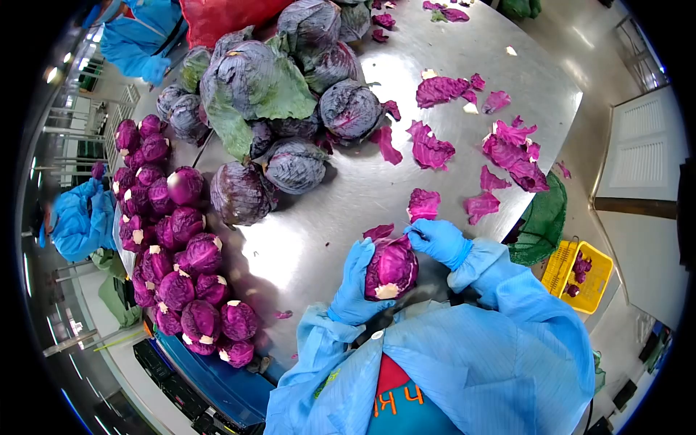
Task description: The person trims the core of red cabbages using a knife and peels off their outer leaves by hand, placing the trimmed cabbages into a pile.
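Purple cabbage (392, 267) in two blue-gloved hands at the near edge of a steel table (326, 243).
Clock directions run from that head, left to right: at nine o'clock, a heap of trimmed heads (177, 290), glossy, with pale cut stems; toward eleven, bigger dull-purple heads (351, 109), some under loose green outer leaves (286, 98); the left hand (353, 286), cupped and clamped round the head's left side and underside; the right hand (440, 243), apart from the left, fingers bunched against the head's one o'clock edge, though whether they grip a leaf there I cannot tell; between twelve and two, scattered torn magenta leaves (431, 147); past the table edge, a green mesh bag (544, 221) around two and a yellow basket (598, 279) at three.
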`<state>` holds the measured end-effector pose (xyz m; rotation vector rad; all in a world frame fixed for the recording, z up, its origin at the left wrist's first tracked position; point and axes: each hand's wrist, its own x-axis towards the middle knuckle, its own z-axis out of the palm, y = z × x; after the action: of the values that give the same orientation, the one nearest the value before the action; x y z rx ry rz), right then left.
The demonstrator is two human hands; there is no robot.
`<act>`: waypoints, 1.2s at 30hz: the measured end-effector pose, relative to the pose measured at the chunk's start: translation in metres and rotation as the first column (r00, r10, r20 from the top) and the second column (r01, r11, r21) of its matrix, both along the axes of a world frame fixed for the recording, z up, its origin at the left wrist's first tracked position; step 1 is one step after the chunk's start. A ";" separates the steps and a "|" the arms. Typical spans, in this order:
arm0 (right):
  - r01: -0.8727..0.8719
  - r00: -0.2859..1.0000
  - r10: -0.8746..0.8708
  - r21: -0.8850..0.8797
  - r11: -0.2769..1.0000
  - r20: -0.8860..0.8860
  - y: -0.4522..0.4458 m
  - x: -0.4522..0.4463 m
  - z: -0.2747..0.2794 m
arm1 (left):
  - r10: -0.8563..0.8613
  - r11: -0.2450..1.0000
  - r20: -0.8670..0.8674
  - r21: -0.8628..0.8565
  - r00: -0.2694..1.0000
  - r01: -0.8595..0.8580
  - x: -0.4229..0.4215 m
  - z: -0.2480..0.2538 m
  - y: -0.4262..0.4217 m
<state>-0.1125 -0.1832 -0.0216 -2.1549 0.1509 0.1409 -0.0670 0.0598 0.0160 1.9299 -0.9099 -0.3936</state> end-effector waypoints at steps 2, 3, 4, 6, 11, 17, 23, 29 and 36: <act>-0.026 1.000 0.026 -0.034 0.999 -0.006 -0.002 -0.003 0.000 | 0.002 1.000 -0.009 -0.015 1.000 -0.002 -0.002 -0.001 0.002; -0.038 0.999 0.038 -0.062 0.997 0.010 -0.002 -0.003 -0.002 | 0.000 1.000 -0.005 -0.023 1.000 0.000 -0.004 -0.002 0.003; -0.047 0.998 0.050 -0.092 0.995 0.031 -0.004 0.000 -0.004 | -0.004 0.999 0.005 -0.031 1.000 0.004 -0.002 -0.002 0.003; 0.021 0.995 0.011 -0.309 0.951 0.100 -0.027 0.007 -0.007 | 0.007 0.998 -0.012 -0.061 1.000 -0.008 -0.003 -0.007 0.008; 0.310 0.924 -0.383 -0.542 0.781 -0.024 -0.106 0.018 0.031 | 0.099 0.941 -0.489 -0.236 0.867 -0.240 -0.014 -0.009 0.016; -0.064 0.990 0.111 0.413 0.908 -0.092 -0.032 0.015 0.047 | 0.050 0.964 -0.545 -0.192 0.837 -0.183 0.005 -0.023 0.023; -0.433 0.901 0.418 0.299 0.850 0.115 -0.005 0.023 0.044 | 0.000 0.976 -0.505 -0.187 0.863 -0.109 0.010 -0.025 0.022; -0.581 0.812 0.559 0.143 0.802 0.165 -0.013 0.030 0.044 | -0.052 0.992 -0.459 -0.125 0.887 -0.007 0.015 -0.019 0.017; -0.591 0.795 0.605 0.178 0.787 -0.035 -0.017 0.025 0.055 | -0.064 0.990 -0.327 -0.140 0.943 0.018 0.022 -0.003 0.007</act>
<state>-0.0870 -0.2005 0.0334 -1.9652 -0.4946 0.6009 -0.0452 0.0664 0.0134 1.6588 -0.7356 -0.6429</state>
